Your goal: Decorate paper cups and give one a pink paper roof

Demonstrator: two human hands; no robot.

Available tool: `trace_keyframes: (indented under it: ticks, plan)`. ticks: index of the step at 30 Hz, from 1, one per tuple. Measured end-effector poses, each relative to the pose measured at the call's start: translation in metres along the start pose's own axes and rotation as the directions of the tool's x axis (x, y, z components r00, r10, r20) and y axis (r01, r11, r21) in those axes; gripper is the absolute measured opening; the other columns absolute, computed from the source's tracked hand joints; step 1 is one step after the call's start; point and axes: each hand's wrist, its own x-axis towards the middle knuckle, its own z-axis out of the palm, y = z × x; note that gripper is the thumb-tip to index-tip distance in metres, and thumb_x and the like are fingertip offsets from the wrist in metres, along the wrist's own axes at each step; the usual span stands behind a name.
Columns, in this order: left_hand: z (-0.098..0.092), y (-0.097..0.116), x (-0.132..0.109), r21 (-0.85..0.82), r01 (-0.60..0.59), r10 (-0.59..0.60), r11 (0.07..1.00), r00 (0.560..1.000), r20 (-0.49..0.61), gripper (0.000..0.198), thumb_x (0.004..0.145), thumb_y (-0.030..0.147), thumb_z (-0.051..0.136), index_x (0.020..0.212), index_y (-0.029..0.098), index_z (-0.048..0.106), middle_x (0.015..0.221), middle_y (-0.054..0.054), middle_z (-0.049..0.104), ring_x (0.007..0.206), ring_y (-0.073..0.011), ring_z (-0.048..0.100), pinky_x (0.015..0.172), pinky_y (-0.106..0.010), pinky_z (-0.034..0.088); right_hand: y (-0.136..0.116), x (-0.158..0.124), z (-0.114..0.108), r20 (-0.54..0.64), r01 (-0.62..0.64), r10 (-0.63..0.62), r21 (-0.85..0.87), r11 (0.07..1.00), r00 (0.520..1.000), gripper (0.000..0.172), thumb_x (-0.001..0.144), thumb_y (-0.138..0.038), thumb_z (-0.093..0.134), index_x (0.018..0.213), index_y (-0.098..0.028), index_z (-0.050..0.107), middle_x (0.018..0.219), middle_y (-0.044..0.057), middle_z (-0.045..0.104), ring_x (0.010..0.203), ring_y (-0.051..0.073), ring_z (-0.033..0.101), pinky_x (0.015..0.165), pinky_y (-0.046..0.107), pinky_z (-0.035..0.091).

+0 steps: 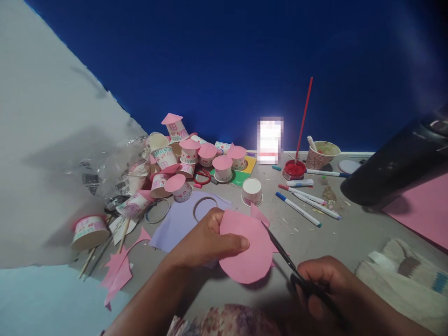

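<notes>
My left hand (213,235) pinches a roundish piece of pink paper (247,261), thumb on top and the other fingers hidden beneath. Black-handled scissors (285,254) are in my right hand (322,280), its fingers wrapped around the handles. The blades meet the paper's upper right edge, where a pink offcut (259,213) sticks up. Just beyond the paper, an upside-down paper cup (252,191) with pink drawing stands on the table. A lilac sheet (175,224) lies beyond my left hand, with a tape ring (205,207) on it.
Decorated cups with pink paper tops (223,168) crowd the back left. Pink scraps (119,270) lie at left. Several markers (297,209), a red pot (294,170) and a patterned cup (322,154) sit at back right. A dark cylinder (395,163) and cloth (406,270) occupy the right.
</notes>
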Motion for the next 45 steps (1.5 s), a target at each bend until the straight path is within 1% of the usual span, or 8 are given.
trace_keyframes:
  ticks: [5, 12, 16, 25, 30, 37, 41, 45]
  plan:
    - [-0.001, 0.004, 0.000, -0.021, 0.022, -0.021, 1.000, 1.000, 0.014, 0.023, 0.068, 0.033, 0.086, 0.071, 0.013, 0.073, 0.062, 0.001, 0.058, 0.057, -0.0095, 0.050, 0.052, -0.019, 0.040, 0.003, 0.002, -0.001, 0.043, -0.001, 0.003, -0.051, 0.999, 0.999, 0.067, 0.067, -0.082, 0.074, 0.064, -0.017, 0.059, 0.055, -0.004, 0.044, 0.051, 0.008, 0.037, 0.048, 0.021, 0.030]
    - [-0.001, 0.009, 0.002, -0.041, 0.046, -0.046, 0.998, 0.999, -0.007, 0.020, 0.064, 0.029, 0.089, 0.073, 0.015, 0.078, 0.067, 0.000, 0.066, 0.061, -0.0110, 0.057, 0.057, -0.020, 0.046, 0.001, -0.002, -0.001, 0.015, 0.069, -0.068, -0.099, 0.993, 0.998, 0.062, 0.075, -0.077, 0.072, 0.067, -0.017, 0.061, 0.061, 0.000, 0.055, 0.056, 0.010, 0.048, 0.052, 0.022, 0.037]
    - [0.000, 0.012, 0.004, -0.055, 0.058, -0.058, 0.997, 0.998, -0.005, 0.020, 0.061, 0.028, 0.089, 0.074, 0.015, 0.080, 0.068, -0.001, 0.068, 0.062, -0.0126, 0.060, 0.058, -0.021, 0.047, 0.004, -0.002, -0.001, 0.006, 0.080, -0.080, -0.106, 0.991, 0.997, 0.063, 0.076, -0.078, 0.071, 0.067, -0.017, 0.060, 0.059, -0.001, 0.052, 0.055, 0.009, 0.044, 0.051, 0.021, 0.035]
    - [0.000, 0.015, 0.004, -0.037, 0.038, -0.037, 0.999, 0.999, 0.038, 0.016, 0.066, 0.026, 0.087, 0.075, 0.016, 0.080, 0.064, 0.002, 0.065, 0.057, -0.0087, 0.053, 0.054, -0.017, 0.043, 0.002, -0.002, -0.002, 0.059, 0.105, -0.097, -0.158, 0.982, 0.994, 0.067, 0.078, -0.083, 0.064, 0.069, -0.017, 0.057, 0.060, -0.003, 0.045, 0.055, 0.008, 0.035, 0.050, 0.021, 0.031]
    - [-0.004, 0.016, 0.005, 0.036, 0.044, -0.047, 0.998, 0.997, 0.066, 0.015, 0.066, 0.026, 0.085, 0.070, 0.015, 0.076, 0.061, 0.002, 0.060, 0.056, -0.0085, 0.050, 0.051, -0.017, 0.040, -0.003, -0.002, 0.000, 0.080, 0.074, -0.062, -0.150, 0.986, 0.995, 0.071, 0.075, -0.086, 0.063, 0.069, -0.016, 0.058, 0.063, -0.002, 0.046, 0.058, 0.009, 0.034, 0.052, 0.021, 0.031]
    - [-0.002, 0.025, 0.004, 0.155, 0.084, -0.101, 0.984, 0.990, 0.103, 0.017, 0.068, 0.028, 0.082, 0.062, 0.016, 0.072, 0.056, 0.002, 0.056, 0.052, -0.0094, 0.046, 0.047, -0.020, 0.037, -0.004, 0.002, 0.004, 0.045, -0.053, 0.056, -0.072, 0.996, 0.997, 0.061, 0.070, -0.076, 0.072, 0.062, -0.017, 0.057, 0.057, -0.003, 0.041, 0.054, 0.009, 0.034, 0.049, 0.022, 0.031]
    - [0.000, 0.027, 0.004, 0.160, 0.077, -0.091, 0.984, 0.993, 0.081, 0.017, 0.067, 0.029, 0.082, 0.062, 0.017, 0.071, 0.055, 0.003, 0.056, 0.052, -0.0096, 0.045, 0.047, -0.020, 0.036, -0.004, 0.001, 0.003, 0.057, 0.009, -0.003, -0.105, 0.994, 0.998, 0.062, 0.072, -0.078, 0.071, 0.065, -0.017, 0.059, 0.059, -0.002, 0.044, 0.056, 0.010, 0.037, 0.050, 0.022, 0.032]
    - [-0.002, 0.028, 0.004, 0.206, 0.069, -0.097, 0.976, 0.987, 0.128, 0.023, 0.070, 0.032, 0.080, 0.059, 0.016, 0.066, 0.055, 0.003, 0.053, 0.051, -0.0094, 0.043, 0.046, -0.020, 0.035, 0.000, -0.002, 0.000, 0.080, 0.024, -0.014, -0.130, 0.991, 0.997, 0.062, 0.074, -0.077, 0.071, 0.065, -0.017, 0.057, 0.059, -0.003, 0.042, 0.055, 0.009, 0.035, 0.050, 0.022, 0.031]
